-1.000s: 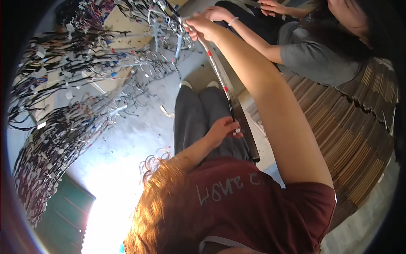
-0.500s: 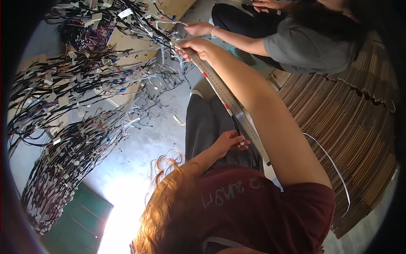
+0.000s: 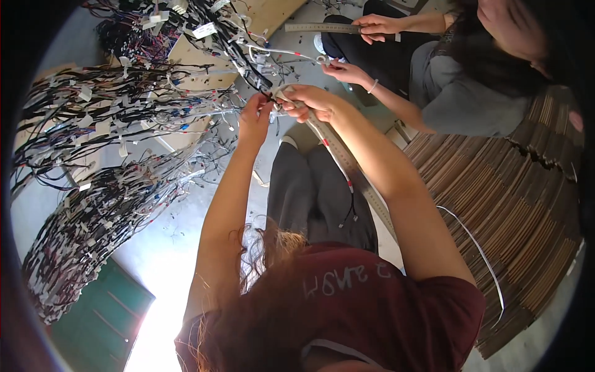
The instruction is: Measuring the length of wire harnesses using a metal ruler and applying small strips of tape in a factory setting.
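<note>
My left hand (image 3: 255, 121) pinches the end of a black wire bundle (image 3: 255, 75), which hangs down from the upper left. Close to its right, my right hand (image 3: 312, 103) is closed around a long metal ruler (image 3: 343, 153) and a white cable with red bands (image 3: 335, 160). A pale loop shows at its fingertips; I cannot make out what it is. Ruler and cable both slant down over my lap. The cable's lower end splits into thin black wires with small connectors (image 3: 355, 217), which dangle freely.
Thick hanging bunches of wire harnesses (image 3: 93, 204) fill the left side. At the upper right sits a co-worker (image 3: 455, 84), holding another ruler (image 3: 319, 28) and a white cable end. Stacked flat cardboard (image 3: 496, 229) lies on the right. A green panel (image 3: 96, 316) stands at lower left.
My left hand has let go of the cable's lower end and risen to the wire bundle beside my right hand. The co-worker's hand has moved right, and their ruler now shows.
</note>
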Demonstrator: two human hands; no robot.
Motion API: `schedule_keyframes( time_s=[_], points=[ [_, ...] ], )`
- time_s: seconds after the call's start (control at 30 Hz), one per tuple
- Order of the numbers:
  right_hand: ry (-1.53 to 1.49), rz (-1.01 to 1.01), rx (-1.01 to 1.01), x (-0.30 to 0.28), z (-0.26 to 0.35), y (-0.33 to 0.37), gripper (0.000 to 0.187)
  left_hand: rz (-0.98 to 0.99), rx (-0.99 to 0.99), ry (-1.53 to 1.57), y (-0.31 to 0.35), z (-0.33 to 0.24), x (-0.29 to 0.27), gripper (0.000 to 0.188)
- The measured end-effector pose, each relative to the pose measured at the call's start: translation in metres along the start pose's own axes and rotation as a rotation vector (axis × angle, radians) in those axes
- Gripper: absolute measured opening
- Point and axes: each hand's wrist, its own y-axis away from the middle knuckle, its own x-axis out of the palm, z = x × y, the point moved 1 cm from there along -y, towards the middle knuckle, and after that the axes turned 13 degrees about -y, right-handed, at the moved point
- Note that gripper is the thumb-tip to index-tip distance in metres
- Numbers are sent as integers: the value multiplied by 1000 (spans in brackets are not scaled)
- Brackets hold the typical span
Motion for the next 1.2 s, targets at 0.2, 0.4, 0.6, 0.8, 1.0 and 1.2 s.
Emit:
schedule_keyframes(
  time_s=[0.2,0.4,0.6,0.8,1.0,1.2],
  points=[
    [-20,105,-78,11,1,31,21,-121,140,20,-2,-19,0,18],
    [40,36,-247,29,-2,47,22,13,-87,481,-1,-41,-6,17],
    [-72,48,-249,30,-6,58,25,165,-103,344,-1,-57,-20,20],
    [-42,81,-211,19,-2,66,28,209,-20,192,6,-72,-16,26],
    [99,-162,-284,30,-7,68,29,68,8,-100,15,-62,-4,29],
    [280,-167,-402,29,-10,73,16,137,-40,78,12,-56,-7,21]
  ],
)
